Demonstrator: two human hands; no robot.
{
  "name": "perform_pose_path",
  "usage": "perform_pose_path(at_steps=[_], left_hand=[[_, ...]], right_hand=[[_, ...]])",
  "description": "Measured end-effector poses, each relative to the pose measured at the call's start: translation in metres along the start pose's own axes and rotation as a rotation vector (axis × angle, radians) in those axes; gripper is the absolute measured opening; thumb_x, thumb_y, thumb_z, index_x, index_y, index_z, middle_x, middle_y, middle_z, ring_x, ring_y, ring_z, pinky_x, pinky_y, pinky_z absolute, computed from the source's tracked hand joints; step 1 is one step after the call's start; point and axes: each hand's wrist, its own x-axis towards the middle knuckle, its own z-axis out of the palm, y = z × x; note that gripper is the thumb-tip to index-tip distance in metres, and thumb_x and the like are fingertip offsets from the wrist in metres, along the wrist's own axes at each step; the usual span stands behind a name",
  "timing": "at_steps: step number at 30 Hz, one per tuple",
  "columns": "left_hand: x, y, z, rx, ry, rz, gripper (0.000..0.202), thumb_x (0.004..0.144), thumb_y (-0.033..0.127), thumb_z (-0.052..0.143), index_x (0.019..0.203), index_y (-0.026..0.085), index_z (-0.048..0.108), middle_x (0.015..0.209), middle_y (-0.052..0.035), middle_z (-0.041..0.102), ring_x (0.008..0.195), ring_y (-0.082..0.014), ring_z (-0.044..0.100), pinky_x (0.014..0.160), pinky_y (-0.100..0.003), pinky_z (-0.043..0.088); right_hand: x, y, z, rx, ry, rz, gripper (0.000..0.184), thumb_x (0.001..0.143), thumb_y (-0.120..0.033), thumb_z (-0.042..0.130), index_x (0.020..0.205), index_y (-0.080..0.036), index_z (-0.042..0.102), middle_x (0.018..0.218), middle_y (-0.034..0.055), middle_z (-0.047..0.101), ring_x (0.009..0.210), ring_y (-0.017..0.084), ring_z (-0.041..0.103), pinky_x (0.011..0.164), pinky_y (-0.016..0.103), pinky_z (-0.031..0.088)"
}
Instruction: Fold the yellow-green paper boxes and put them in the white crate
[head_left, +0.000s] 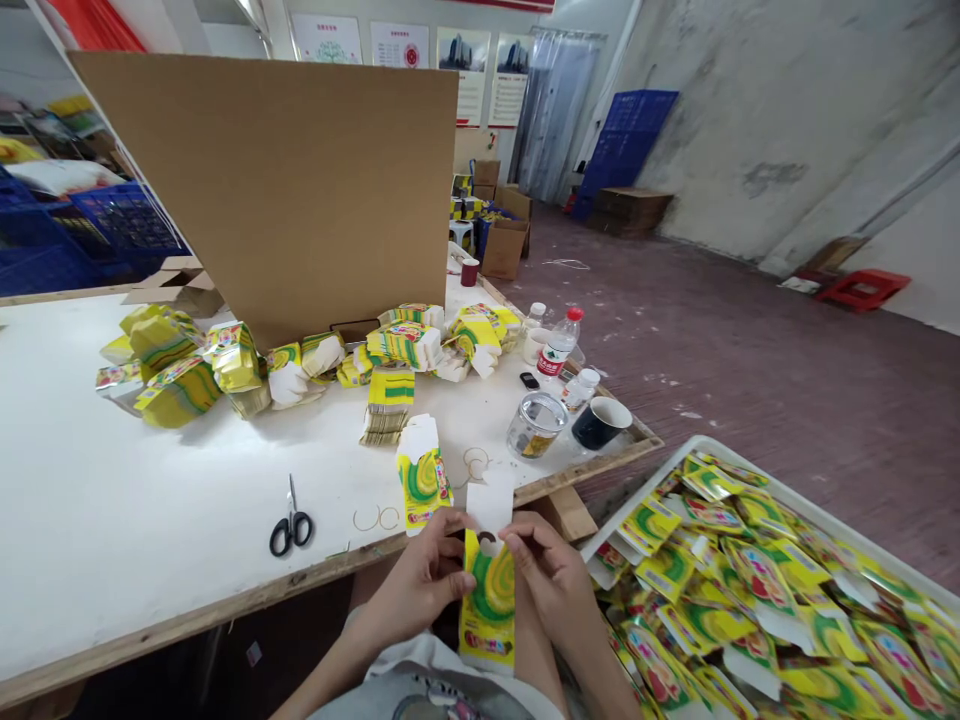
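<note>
Between my two hands, over my lap, is a yellow and green printed carton (489, 605) with its white top flap standing up. My left hand (427, 570) pinches its left edge near the top. Fingers of my right hand (551, 570) close on the upper right corner, beside the flap. Just beyond, a similar flat carton (422, 485) lies at the table's edge. Behind that stands a stack of folded cartons (388, 400). At my right, a large pale tub (697, 447) is heaped with yellow cartons (750, 570).
Black-handled scissors (291, 525) and rubber bands (375, 517) lie on the white table (187, 500). A glass jar (537, 425), dark mug (600, 423) and water bottle (559, 345) stand at its right corner. Bundled cartons (176, 370) line a tall cardboard sheet (300, 190).
</note>
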Motion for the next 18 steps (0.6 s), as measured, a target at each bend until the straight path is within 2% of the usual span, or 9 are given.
perform_pose_path(at_steps=[2,4,8,10,13,15,18], left_hand=[[0.000,-0.001,0.001,0.007,0.015,0.002,0.061,0.081,0.023,0.074,0.132,0.027,0.040,0.098,-0.0070,0.072,0.085,-0.0197,0.069,0.074,-0.030,0.050],[0.000,0.000,0.001,0.011,0.006,0.001,0.067,0.081,0.026,0.074,0.137,0.027,0.038,0.100,-0.0086,0.073,0.088,-0.0219,0.070,0.076,-0.032,0.051],[0.002,0.003,-0.001,0.094,0.045,0.024,0.051,0.081,0.026,0.074,0.127,0.022,0.054,0.107,-0.0118,0.073,0.095,-0.0247,0.069,0.079,-0.032,0.052],[0.003,0.002,-0.001,0.159,0.100,0.054,0.049,0.081,0.025,0.072,0.127,0.022,0.056,0.113,-0.0124,0.072,0.100,-0.0253,0.068,0.082,-0.032,0.052],[0.003,-0.001,0.000,0.201,0.113,0.057,0.049,0.084,0.024,0.069,0.131,0.023,0.054,0.117,-0.0124,0.070,0.103,-0.0252,0.067,0.086,-0.034,0.051],[0.003,-0.003,0.000,0.184,0.077,0.044,0.049,0.086,0.024,0.066,0.134,0.023,0.052,0.117,-0.0124,0.070,0.104,-0.0247,0.066,0.087,-0.034,0.050],[0.004,-0.004,0.000,0.167,0.076,0.031,0.050,0.086,0.025,0.066,0.133,0.022,0.052,0.113,-0.0121,0.071,0.100,-0.0240,0.068,0.084,-0.033,0.051]], right_hand=[[0.001,0.000,0.001,0.051,0.057,-0.004,0.025,0.085,-0.042,0.066,0.099,-0.022,0.067,0.088,0.0064,0.069,0.080,0.022,0.064,0.072,0.030,0.052],[0.001,-0.001,0.001,0.067,0.093,-0.011,0.033,0.085,-0.042,0.067,0.112,-0.024,0.064,0.094,0.0073,0.070,0.085,0.023,0.065,0.076,0.032,0.054],[0.001,-0.004,-0.006,-0.060,0.059,-0.089,0.029,0.089,-0.046,0.058,0.093,-0.022,0.075,0.101,0.0103,0.069,0.099,0.026,0.062,0.089,0.037,0.049],[0.001,-0.005,-0.008,-0.080,-0.013,-0.036,0.031,0.089,-0.046,0.058,0.099,-0.022,0.074,0.093,0.0085,0.068,0.093,0.025,0.062,0.084,0.036,0.051],[0.000,-0.007,-0.008,-0.150,-0.082,0.090,0.037,0.084,-0.039,0.064,0.117,-0.021,0.066,0.071,-0.0002,0.060,0.067,0.019,0.058,0.063,0.028,0.049],[0.000,-0.008,-0.005,-0.231,-0.059,0.095,0.037,0.083,-0.034,0.063,0.117,-0.020,0.063,0.065,-0.0035,0.054,0.059,0.016,0.053,0.057,0.025,0.045],[0.000,-0.010,0.001,-0.302,-0.018,0.069,0.030,0.083,-0.030,0.060,0.111,-0.020,0.062,0.064,-0.0042,0.054,0.058,0.016,0.053,0.057,0.024,0.043]])
